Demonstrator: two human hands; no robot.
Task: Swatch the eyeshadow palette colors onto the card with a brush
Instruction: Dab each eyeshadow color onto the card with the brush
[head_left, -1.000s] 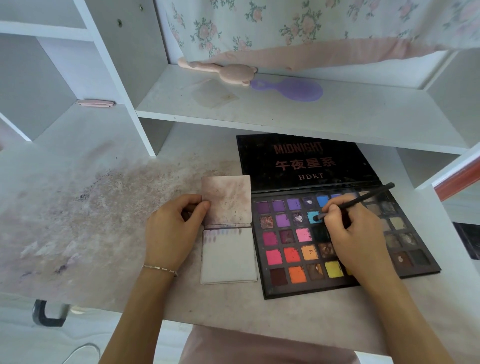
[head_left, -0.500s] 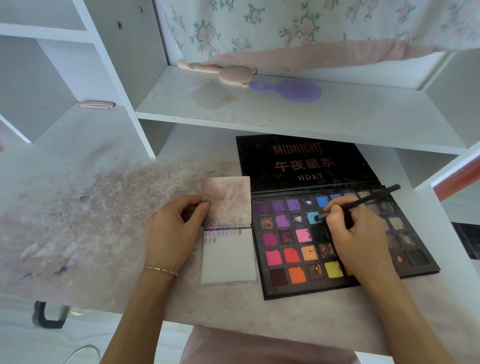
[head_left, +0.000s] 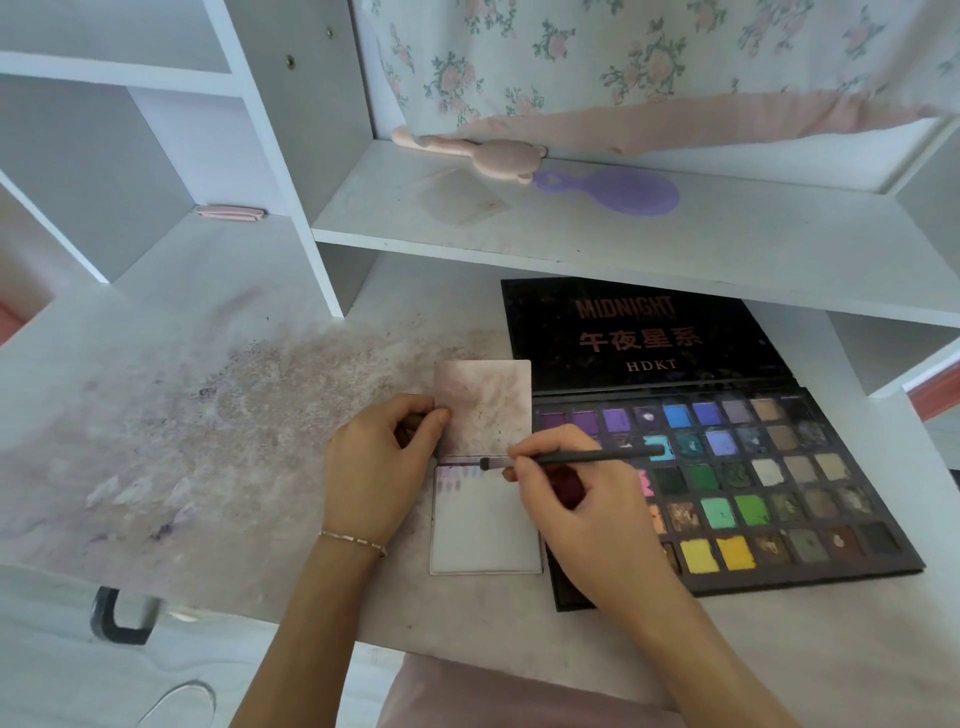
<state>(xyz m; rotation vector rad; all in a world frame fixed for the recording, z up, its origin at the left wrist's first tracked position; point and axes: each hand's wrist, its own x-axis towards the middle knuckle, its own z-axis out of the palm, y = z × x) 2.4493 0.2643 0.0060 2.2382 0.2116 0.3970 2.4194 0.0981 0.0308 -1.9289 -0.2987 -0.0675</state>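
A black eyeshadow palette (head_left: 779, 499) lies open on the desk at the right, its lid flat behind it. To its left lies a white card pad (head_left: 483, 525) with a stained flipped-up cover (head_left: 485, 405) and a few pale purple swatches along its top edge. My left hand (head_left: 379, 467) pinches the cover's left edge and rests beside the card. My right hand (head_left: 576, 509) grips a thin black brush (head_left: 576, 458), lying nearly level, with its tip at the card's top edge near the swatches.
The desk (head_left: 208, 415) is smeared with powder at the left. A shelf (head_left: 623, 234) above holds a pink brush (head_left: 493, 153) and a purple hairbrush (head_left: 618, 189). A shelf upright (head_left: 291, 171) stands behind the card. A dark handle (head_left: 122, 618) sits below the desk edge.
My right hand has moved left with the brush, from the light blue pan of the palette to the top of the card. My left hand has stayed in place.
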